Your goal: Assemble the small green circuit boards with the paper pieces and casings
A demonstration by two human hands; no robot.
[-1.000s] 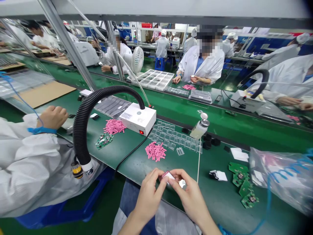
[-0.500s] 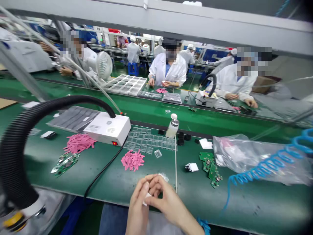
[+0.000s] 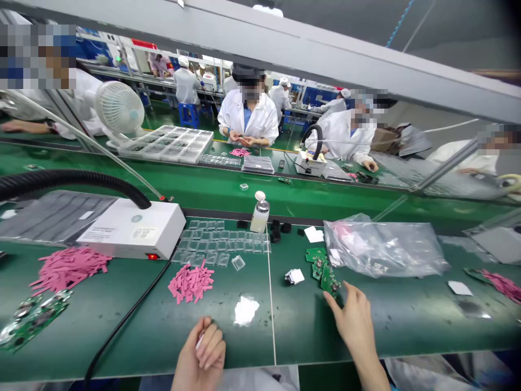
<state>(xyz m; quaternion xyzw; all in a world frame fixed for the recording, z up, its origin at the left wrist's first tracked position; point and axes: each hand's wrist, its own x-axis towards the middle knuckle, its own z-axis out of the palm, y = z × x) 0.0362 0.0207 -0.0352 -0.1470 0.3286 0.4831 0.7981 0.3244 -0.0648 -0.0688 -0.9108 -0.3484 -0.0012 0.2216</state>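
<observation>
My left hand [image 3: 202,347] is closed near the front edge of the bench, its fingers curled round a small white piece [image 3: 199,341] that is mostly hidden. To the right, my right hand [image 3: 355,320] reaches out with thumb and fingers apart. Its fingertips are at the near end of the green circuit boards [image 3: 318,265], which overlap in a row; whether they touch is unclear. Between the hands lies a pile of shiny white pieces [image 3: 246,311]. A small stack of black and white pieces [image 3: 294,276] sits left of the boards.
Pink strips [image 3: 191,283], clear square covers [image 3: 222,240] and a pump bottle [image 3: 259,216] stand further back. At left are a white box [image 3: 134,227] with a black hose and a trailing cable. A plastic bag [image 3: 386,247] lies behind the boards. Co-workers sit across the line.
My hands were together over the front edge; now they are apart. The right has moved right to the circuit boards, while the left stays closed. The view has turned to the right.
</observation>
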